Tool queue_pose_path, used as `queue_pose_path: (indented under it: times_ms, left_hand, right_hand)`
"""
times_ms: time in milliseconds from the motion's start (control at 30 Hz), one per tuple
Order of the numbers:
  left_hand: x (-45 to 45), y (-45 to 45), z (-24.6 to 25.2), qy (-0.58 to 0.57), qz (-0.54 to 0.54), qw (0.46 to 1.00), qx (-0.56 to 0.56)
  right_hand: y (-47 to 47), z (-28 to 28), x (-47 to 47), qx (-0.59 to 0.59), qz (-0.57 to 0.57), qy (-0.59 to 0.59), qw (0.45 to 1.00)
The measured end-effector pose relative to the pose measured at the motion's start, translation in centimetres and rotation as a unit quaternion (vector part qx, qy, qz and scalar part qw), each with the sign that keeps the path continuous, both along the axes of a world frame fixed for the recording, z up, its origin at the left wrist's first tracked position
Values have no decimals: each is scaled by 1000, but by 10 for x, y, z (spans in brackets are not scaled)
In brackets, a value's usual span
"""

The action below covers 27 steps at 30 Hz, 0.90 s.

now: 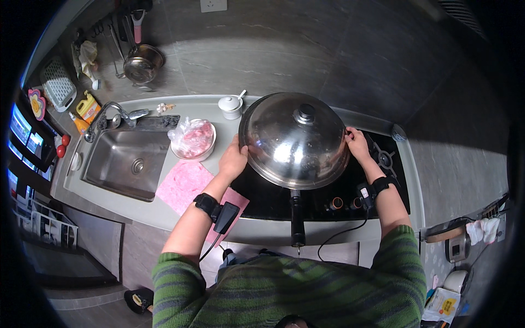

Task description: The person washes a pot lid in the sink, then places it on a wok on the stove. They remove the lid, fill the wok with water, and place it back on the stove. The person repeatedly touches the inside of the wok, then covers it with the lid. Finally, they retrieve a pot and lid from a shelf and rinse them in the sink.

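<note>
A large domed steel lid [283, 139] with a black knob covers a pan on the black glass gas cooktop [262, 205]. The pan's black handle [297, 221] points towards me, and its body is hidden under the lid. My left hand [233, 160] holds the lid's left rim, thumb near the edge and the other fingers partly hidden. On the opposite side, my right hand [357, 143] grips the right rim with bent fingers. Whether either hand also touches the pan beneath cannot be seen.
Left of the cooktop stand a bowl [207, 149] with a plastic bag of pink meat, a pink cloth [180, 186] and a steel sink [123, 160]. A lidded white jar [230, 107] sits behind. One burner grate [384, 158] shows at the right. Cables hang from both wrist devices.
</note>
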<state>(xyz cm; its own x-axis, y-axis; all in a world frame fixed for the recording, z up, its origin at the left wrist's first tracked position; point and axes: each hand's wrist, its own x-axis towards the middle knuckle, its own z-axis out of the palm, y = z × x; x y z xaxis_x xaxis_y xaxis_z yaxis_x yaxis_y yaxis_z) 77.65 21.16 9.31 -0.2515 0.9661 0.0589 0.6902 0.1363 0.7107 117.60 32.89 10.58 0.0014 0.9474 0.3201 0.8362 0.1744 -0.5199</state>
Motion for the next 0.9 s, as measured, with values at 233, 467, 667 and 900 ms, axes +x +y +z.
queue_pose_path:
  times_ms: [233,467,667,900]
  left_hand:
    - [0,3,-10,-126,28,991,17]
    - [0,5,-18,-123,16,991,55]
    - [2,7,-20,-101,45,994,21]
    - [5,1,-3,-96,30,995,-11]
  right_hand:
    - [9,1,8,-100,12,38,994]
    - [14,-17,6,-65,3,58,996]
    - [-9,25,-13,70,-17,-16,997]
    - [-37,88,-93,114,211,88,967]
